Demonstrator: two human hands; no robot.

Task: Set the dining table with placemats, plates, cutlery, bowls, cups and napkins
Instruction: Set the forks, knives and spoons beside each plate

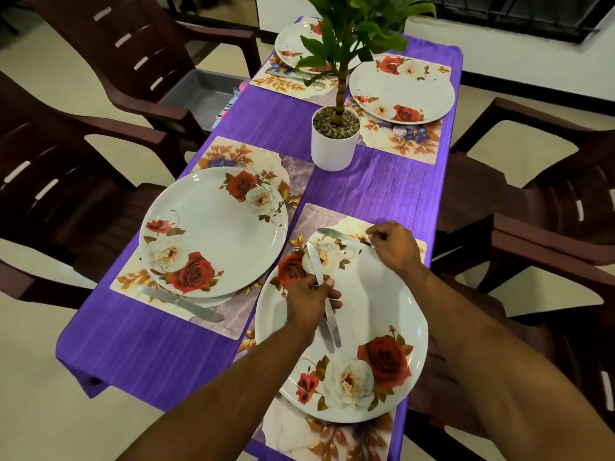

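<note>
On the purple-clothed table lie several floral placemats, each with a white rose-patterned plate. Over the near right plate (369,314) my left hand (311,299) grips a small bundle of table knives (315,262), blades pointing away from me. My right hand (396,249) pinches the handle end of another knife (332,233), whose blade lies over the far edge of that plate and its placemat (319,216). A knife (186,302) rests on the near left placemat (139,281) beside its plate (213,231). Another knife (301,78) sits by the far left plate (289,41).
A potted plant in a white pot (334,149) stands mid-table. The far right plate (402,91) sits on its own mat. Dark brown chairs (549,201) surround the table; a grey tray (199,91) rests on the far left chair.
</note>
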